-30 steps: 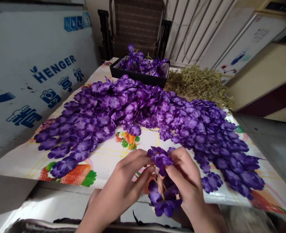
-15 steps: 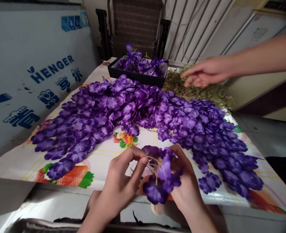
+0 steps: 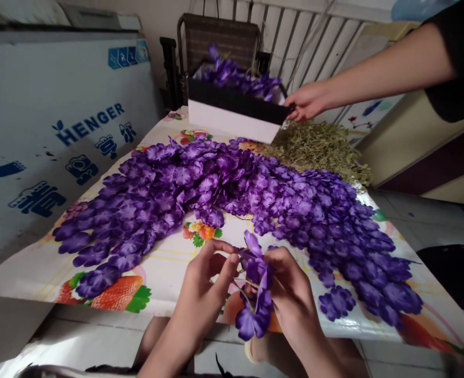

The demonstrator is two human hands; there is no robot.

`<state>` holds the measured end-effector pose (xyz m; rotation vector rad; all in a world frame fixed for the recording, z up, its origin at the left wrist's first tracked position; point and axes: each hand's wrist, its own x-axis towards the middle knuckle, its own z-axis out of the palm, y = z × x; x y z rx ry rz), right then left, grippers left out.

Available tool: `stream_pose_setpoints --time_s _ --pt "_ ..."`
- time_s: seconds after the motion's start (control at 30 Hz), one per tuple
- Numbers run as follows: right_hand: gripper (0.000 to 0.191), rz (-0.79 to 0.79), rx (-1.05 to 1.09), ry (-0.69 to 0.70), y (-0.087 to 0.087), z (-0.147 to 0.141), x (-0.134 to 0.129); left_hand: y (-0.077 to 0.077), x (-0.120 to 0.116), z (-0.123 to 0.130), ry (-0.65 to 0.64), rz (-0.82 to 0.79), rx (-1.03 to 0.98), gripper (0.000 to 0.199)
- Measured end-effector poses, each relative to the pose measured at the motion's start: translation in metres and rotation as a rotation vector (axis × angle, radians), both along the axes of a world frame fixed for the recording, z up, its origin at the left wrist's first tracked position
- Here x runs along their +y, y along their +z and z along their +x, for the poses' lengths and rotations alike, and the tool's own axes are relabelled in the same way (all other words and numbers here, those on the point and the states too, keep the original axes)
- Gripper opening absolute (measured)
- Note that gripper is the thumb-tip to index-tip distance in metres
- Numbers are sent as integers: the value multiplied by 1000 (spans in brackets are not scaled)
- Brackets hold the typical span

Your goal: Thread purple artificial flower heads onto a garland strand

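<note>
Since the last frame, a co-worker's hand (image 3: 305, 102) has moved from above the bundle of dried moss (image 3: 318, 149) to the black box (image 3: 235, 100). It grips the box's right corner, and the box now tilts up off the table, a white panel showing below its black rim and purple blossoms heaped inside.

Closest to the camera, the person's left hand (image 3: 204, 294) and right hand (image 3: 291, 299) hold a sprig of purple silk flowers (image 3: 255, 299) just above the table's near edge. The left fingers (image 3: 220, 252) are bent and pinch at the sprig's thin stems, while the right fingers (image 3: 279, 260) curl around the blooms. Exactly which stem each fingertip holds is hidden.

Just past the hands, the table's glossy oilcloth (image 3: 165, 273) shows printed strawberries and yellow lines. A loose purple blossom cluster (image 3: 336, 303) lies to the right of the right hand, and a long mass of purple blossoms (image 3: 185, 184) curves across the cloth. The moss lies beyond it, beside the box. A white cabinet (image 3: 59, 131) with blue HENGER lettering stands to the left, and a chair (image 3: 216, 37) stands behind the box.
</note>
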<state>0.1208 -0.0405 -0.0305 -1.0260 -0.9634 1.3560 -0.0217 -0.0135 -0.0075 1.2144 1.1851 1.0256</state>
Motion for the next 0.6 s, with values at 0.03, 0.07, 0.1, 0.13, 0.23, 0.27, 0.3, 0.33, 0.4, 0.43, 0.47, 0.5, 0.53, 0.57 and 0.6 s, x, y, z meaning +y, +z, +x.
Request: stream_pose_setpoints --time_s 0.03,0.07,0.1,0.13,0.23,0.27,0.3,0.33,0.4,0.43,0.47,0.5,0.53,0.57,0.6 --pt "14 16 -31 -24 -1 0 0 0 -1 -1 30 35 16 16" --pt "14 36 -63 -51 -1 0 -1 0 -2 -2 59 83 39 13" --pt "13 57 -92 -80 -1 0 -1 1 -3 -4 75 142 66 9" --pt "12 73 -110 -101 -1 -1 -2 2 -4 -5 58 203 99 7" --pt "10 97 -108 -131 0 0 -3 6 -6 -10 -140 342 198 12" --pt "10 105 -110 -141 1 0 -3 7 -6 -11 -198 370 224 13" --pt "11 115 -113 -151 1 1 -4 7 -6 -12 -236 388 246 14" --pt "11 119 -113 -157 1 1 -4 8 -6 -13 -258 396 264 15" --pt "11 114 -96 -168 2 1 -4 7 -5 -13 -266 390 259 13" --pt "11 103 -82 -168 2 1 -4 6 -5 -13 -263 381 230 12" --pt "10 90 -68 -161 3 1 -4 5 -4 -12 -250 363 185 11" --pt "10 79 -59 -155 4 1 -5 4 -3 -11 -224 340 127 10" --pt "10 71 -56 -151 6 0 -5 3 -1 -10 -194 307 64 10" --pt "10 63 -56 -149 7 0 -5 1 0 -8 -163 260 5 9" --pt "10 59 -67 -156 9 -1 -6 -1 1 -6 -131 205 -46 7"
